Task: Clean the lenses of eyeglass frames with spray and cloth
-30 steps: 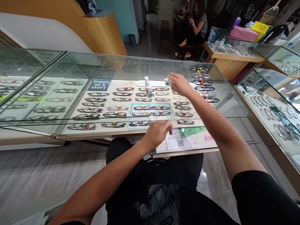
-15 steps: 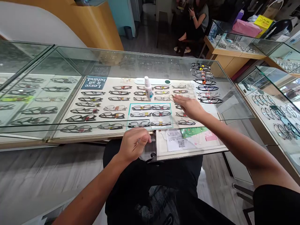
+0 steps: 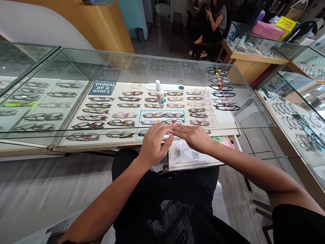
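My left hand and my right hand meet over the front edge of the glass showcase, fingertips touching. The fingers of both are bent together around something small and pale that is mostly hidden. Just beyond them a white spray bottle stands upright on the glass. Under the glass lie rows of eyeglasses, some within a teal-bordered mat. Below my right hand an open drawer holds a printed paper.
A stack of eyeglasses lies at the showcase's right end. More glass cases stand to the right. Beyond, a seated person is near a dark bin. A blue sign lies at left.
My right hand has come back from the far rows of eyeglasses toward me and left, to my left hand. My left hand has risen slightly and moved right, its fingers now extended toward the right hand.
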Available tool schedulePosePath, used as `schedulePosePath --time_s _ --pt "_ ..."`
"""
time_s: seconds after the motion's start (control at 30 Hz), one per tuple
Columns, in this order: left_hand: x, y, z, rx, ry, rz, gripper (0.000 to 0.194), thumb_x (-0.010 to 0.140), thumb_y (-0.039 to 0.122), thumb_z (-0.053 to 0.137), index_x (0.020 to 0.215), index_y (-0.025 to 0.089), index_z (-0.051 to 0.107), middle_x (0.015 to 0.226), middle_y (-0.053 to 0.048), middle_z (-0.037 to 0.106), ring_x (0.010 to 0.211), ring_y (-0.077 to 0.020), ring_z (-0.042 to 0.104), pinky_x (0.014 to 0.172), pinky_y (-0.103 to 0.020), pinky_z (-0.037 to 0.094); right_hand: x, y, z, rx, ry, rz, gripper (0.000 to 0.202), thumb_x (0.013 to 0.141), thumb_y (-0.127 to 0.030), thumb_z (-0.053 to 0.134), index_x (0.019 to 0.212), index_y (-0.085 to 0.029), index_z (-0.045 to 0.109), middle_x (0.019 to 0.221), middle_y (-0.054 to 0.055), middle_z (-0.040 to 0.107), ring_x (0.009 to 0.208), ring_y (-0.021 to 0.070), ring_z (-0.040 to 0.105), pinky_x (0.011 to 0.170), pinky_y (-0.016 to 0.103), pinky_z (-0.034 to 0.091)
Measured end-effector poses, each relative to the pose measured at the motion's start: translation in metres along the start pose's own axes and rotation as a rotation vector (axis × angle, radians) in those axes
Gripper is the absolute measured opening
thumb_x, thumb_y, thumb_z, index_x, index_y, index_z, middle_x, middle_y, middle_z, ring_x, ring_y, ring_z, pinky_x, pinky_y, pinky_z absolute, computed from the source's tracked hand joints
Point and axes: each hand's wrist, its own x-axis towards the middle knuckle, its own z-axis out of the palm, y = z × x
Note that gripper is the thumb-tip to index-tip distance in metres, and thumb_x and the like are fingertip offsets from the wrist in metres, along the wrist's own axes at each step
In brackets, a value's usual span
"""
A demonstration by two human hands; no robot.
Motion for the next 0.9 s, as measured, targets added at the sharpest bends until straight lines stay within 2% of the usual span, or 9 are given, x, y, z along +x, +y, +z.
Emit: schedulePosePath --time_s 0.13,0.2,0.3,0.47,0.57,0.67,0.73,0.83,0.9 --pt "-0.007 0.001 -0.001 0.014 -0.051 -0.015 0.024 0.109 0.041 0.064 0.125 0.023 0.067 0.129 -0.013 0.078 0.123 -0.0303 0.071 0.106 -0.048 0.056 -0.003 -0.006 0.002 0.255 0.070 0.037 0.048 0.111 -0.016 0.046 0.150 -0.026 0.072 0.157 0.010 0.073 0.145 0.0268 0.071 0.116 0.041 0.059" --pt "-0.007 0.004 -0.002 -0.049 -0.067 -0.120 0.031 0.109 0.044 0.066 0.132 0.023 0.066 0.131 -0.012 0.077 0.123 -0.0294 0.071 0.106 -0.046 0.058 -0.002 -0.008 0.003 0.497 0.167 0.111 0.039 0.111 -0.024 0.050 0.141 -0.023 0.075 0.144 0.012 0.080 0.133 0.0280 0.076 0.112 0.042 0.060" --pt "-0.003 0.008 -0.003 -0.246 -0.045 -0.363 0.035 0.108 0.049 0.067 0.132 0.023 0.069 0.126 -0.011 0.078 0.107 -0.0245 0.075 0.092 -0.037 0.063 0.000 -0.008 0.001 0.891 0.228 0.282 0.029 0.107 -0.036 0.060 0.129 -0.022 0.073 0.122 0.010 0.082 0.107 0.0250 0.078 0.094 0.038 0.063" --pt "-0.001 0.011 -0.008 -0.554 0.004 -0.655 0.045 0.100 0.062 0.075 0.118 0.021 0.075 0.109 -0.008 0.078 0.087 -0.0197 0.071 0.075 -0.029 0.059 -0.004 -0.001 -0.005 1.278 0.167 0.456 0.039 0.096 -0.057 0.077 0.117 -0.025 0.067 0.098 0.001 0.071 0.082 0.0164 0.068 0.069 0.027 0.058" --pt "-0.005 0.005 -0.016 -0.678 0.063 -0.787 0.046 0.098 0.064 0.077 0.116 0.022 0.075 0.100 -0.005 0.075 0.081 -0.0168 0.066 0.068 -0.025 0.053 -0.012 0.004 0.000 1.377 -0.055 0.458 0.048 0.097 -0.069 0.072 0.117 -0.026 0.064 0.094 0.001 0.071 0.076 0.0175 0.071 0.063 0.028 0.059" --pt "-0.004 -0.010 -0.032 -0.660 0.220 -0.831 0.048 0.092 0.065 0.083 0.112 0.022 0.074 0.095 -0.004 0.072 0.076 -0.0159 0.061 0.061 -0.024 0.046 -0.017 0.013 0.012 1.168 -0.438 0.415 0.042 0.102 -0.063 0.068 0.112 -0.022 0.068 0.094 0.004 0.075 0.077 0.0181 0.074 0.067 0.029 0.059" --pt "0.004 -0.027 -0.047 -0.570 0.342 -0.808 0.051 0.089 0.066 0.085 0.109 0.021 0.075 0.094 -0.004 0.071 0.076 -0.0160 0.058 0.062 -0.025 0.045 -0.018 0.026 0.021 0.808 -0.566 0.397 0.028 0.106 -0.049 0.067 0.108 -0.021 0.072 0.100 0.006 0.079 0.084 0.0183 0.075 0.075 0.028 0.058" --pt "0.021 -0.059 -0.074 -0.305 0.410 -0.738 0.047 0.094 0.063 0.080 0.108 0.019 0.075 0.088 0.000 0.069 0.073 -0.0130 0.051 0.063 -0.023 0.039 -0.016 0.060 0.027 0.134 -0.518 0.466 0.019 0.107 -0.034 0.062 0.105 -0.024 0.078 0.112 0.007 0.084 0.101 0.0225 0.076 0.085 0.030 0.054" --pt "0.031 -0.079 -0.089 -0.047 0.358 -0.691 0.038 0.102 0.056 0.071 0.106 0.019 0.075 0.086 0.001 0.068 0.074 -0.0124 0.050 0.066 -0.023 0.037 -0.015 0.088 0.025 -0.081 -0.456 0.579 0.025 0.108 -0.029 0.057 0.103 -0.020 0.079 0.114 0.013 0.084 0.106 0.0286 0.076 0.086 0.035 0.054"
